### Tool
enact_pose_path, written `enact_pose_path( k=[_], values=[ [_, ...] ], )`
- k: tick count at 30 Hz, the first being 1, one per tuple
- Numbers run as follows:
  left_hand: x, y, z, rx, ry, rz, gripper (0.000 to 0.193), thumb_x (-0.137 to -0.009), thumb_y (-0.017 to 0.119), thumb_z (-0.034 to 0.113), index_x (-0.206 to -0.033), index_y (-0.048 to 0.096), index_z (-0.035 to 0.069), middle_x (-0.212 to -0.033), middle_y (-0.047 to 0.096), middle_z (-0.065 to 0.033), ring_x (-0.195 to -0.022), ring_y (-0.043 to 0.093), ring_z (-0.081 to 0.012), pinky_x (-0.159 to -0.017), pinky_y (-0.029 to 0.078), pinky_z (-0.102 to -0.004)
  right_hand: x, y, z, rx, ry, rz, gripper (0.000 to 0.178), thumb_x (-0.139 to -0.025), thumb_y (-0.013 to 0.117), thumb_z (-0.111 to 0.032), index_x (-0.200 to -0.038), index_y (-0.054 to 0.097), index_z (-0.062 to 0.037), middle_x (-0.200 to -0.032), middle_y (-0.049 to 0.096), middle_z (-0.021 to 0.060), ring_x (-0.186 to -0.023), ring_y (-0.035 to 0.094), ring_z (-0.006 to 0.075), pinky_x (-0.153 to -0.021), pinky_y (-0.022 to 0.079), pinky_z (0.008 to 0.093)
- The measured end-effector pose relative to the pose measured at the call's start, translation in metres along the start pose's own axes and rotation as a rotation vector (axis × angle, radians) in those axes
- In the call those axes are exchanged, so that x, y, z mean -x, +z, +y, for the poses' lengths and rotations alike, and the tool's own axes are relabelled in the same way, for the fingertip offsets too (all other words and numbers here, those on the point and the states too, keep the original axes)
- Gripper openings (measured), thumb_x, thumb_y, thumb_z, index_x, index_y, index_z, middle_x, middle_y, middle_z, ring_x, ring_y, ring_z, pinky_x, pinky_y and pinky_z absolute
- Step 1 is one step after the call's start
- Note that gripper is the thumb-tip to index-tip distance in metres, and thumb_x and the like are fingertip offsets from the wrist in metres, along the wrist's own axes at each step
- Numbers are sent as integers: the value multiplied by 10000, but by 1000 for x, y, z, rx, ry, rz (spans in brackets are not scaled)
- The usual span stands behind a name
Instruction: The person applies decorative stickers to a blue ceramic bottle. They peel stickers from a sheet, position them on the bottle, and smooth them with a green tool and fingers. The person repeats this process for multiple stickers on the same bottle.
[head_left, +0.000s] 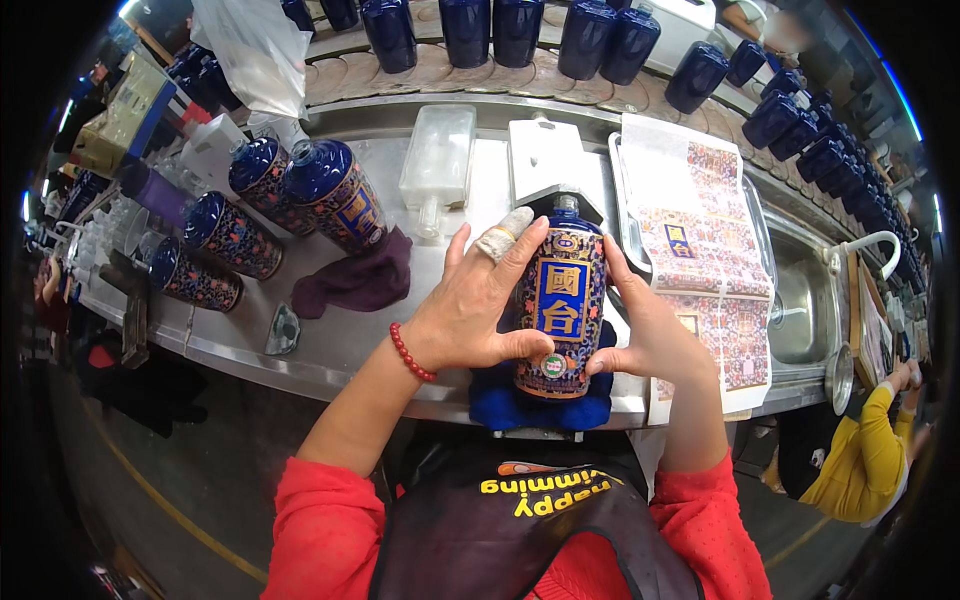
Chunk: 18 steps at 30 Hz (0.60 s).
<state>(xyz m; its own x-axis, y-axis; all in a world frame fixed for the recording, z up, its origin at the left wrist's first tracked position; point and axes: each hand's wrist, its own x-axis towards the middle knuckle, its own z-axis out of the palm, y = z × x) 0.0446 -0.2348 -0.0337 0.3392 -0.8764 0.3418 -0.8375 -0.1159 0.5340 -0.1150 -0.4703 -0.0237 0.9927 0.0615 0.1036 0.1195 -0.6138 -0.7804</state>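
A dark blue glass bottle (563,345) with a colourful patterned decal and a bright blue centre panel lies tilted toward me on a blue cloth (500,405) at the counter's front edge. My left hand (455,315) holds its left side, thumb pressed near the lower panel, with a pale fabric wrap on one finger. Against its right side rests my right hand (660,335), its thumb low and fingers near the shoulder. The bottle's underside is hidden. Just right of it, printed decal sheets (700,270) lie partly over a metal tray (627,215).
Several decorated bottles (335,190) stand at left beside a purple cloth (365,280). A clear glass bottle (440,155) and a white block-shaped object (545,150) lie behind my hands. A conveyor (335,80) carries plain blue bottles (465,30). A sink (805,325) and another person (860,460) are at right.
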Motion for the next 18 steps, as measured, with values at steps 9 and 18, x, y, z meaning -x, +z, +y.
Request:
enact_pose_path(
  k=[9,18],
  values=[
    [-1,-5,2,-39,20,-38,1099,-817,608,801,-1629,256,149,-1618,288,-277,-1509,292,-426,-1192,102,-656,-2,-4,3,46,-39,-25,1426,-596,913,-578,-1633,113,-17,-1561,387,281,-1432,425,386,-1183,361,456],
    [1,3,0,52,5,12,1172,-812,608,810,-1637,174,99,-1586,333,-284,-1475,341,-436,-1192,104,-653,-6,-34,-33,450,-229,199,728,-791,836,-139,-1421,498,-1,-1350,600,252,-1211,615,409,-984,522,432]
  ],
)
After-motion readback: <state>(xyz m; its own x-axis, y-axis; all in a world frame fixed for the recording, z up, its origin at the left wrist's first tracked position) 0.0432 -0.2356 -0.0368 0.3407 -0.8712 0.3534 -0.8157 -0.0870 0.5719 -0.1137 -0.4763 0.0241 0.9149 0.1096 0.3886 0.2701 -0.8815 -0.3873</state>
